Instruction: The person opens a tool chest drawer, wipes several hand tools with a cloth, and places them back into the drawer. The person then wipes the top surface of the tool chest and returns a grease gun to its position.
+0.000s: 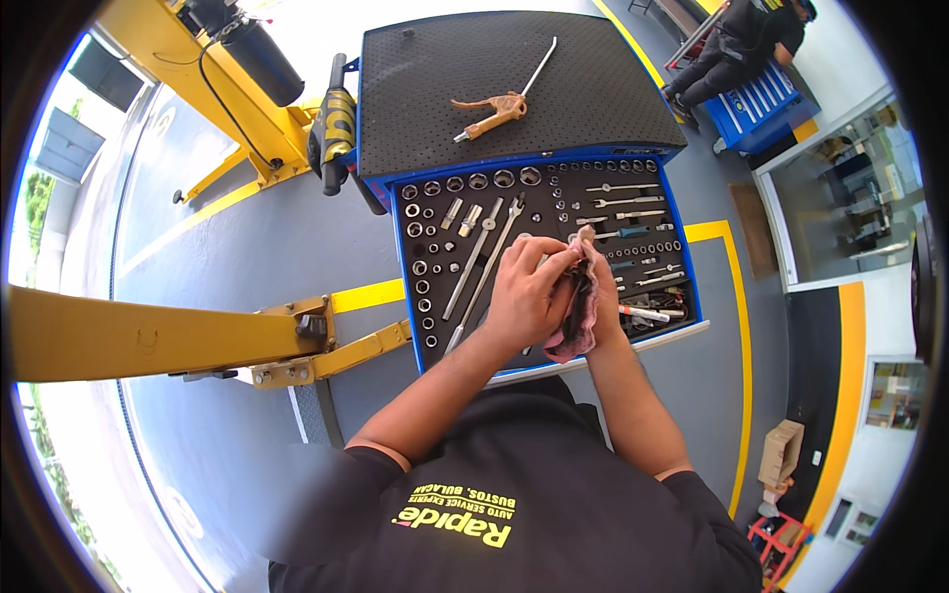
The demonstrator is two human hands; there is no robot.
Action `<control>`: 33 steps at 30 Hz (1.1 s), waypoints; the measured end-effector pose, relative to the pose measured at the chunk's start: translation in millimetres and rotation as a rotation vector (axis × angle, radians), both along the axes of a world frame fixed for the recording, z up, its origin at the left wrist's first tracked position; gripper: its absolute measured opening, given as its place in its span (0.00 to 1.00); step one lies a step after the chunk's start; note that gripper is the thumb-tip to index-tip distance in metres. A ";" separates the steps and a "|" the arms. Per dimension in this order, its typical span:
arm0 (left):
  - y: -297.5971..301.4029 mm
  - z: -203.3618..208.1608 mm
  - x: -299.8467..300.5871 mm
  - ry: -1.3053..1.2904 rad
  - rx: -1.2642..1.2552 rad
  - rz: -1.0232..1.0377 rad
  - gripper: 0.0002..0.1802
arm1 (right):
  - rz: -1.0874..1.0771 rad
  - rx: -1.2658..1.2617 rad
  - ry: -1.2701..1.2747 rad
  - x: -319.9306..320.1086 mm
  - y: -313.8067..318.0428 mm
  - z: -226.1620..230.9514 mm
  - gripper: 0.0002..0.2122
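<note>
Workshop drawer (pixel 652 339) beneath a pink rag (pixel 588 321)

Grasped by left hand (pixel 527 296) and right hand (pixel 607 321) over the drawer's near side; likely light, limp, best pinched by the folds. Inside drawer: sockets (pixel 478 181); beyond drawer: air blow gun (pixel 511 104).

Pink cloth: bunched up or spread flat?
Bunched up: the cloth shows creases and a wavy edge between the left hand and right hand.
</note>
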State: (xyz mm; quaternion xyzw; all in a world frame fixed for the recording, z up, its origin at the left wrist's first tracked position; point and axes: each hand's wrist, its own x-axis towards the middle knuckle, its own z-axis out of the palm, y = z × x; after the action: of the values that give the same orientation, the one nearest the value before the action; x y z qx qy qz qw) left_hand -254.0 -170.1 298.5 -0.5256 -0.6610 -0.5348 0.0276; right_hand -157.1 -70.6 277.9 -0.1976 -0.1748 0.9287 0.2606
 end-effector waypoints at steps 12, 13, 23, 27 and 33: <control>-11.3 -19.4 -3.9 -0.330 -0.133 -0.115 0.17 | -0.031 0.114 -0.205 18.1 -12.4 -30.0 0.12; -12.2 -19.5 -3.8 -0.374 -0.123 -0.131 0.17 | 0.001 0.114 -0.191 20.5 -9.9 -31.2 0.13; -25.7 -17.1 -17.8 -0.335 -0.269 -0.279 0.12 | 0.234 0.079 -0.226 37.8 -11.5 -12.1 0.17; -32.5 -23.0 -22.6 -0.404 -0.237 -0.387 0.11 | 0.286 0.176 -0.173 41.3 -16.1 -10.5 0.15; -40.1 -23.3 -17.1 -0.489 -0.143 -0.328 0.13 | 0.071 0.347 -0.275 31.6 -33.3 -7.8 0.11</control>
State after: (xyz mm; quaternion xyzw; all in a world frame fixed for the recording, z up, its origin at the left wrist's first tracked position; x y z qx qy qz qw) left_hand -271.1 -210.1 275.2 -0.4815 -0.5903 -0.5951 -0.2562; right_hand -125.5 -103.8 270.1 -0.2682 -0.3728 0.8575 0.2317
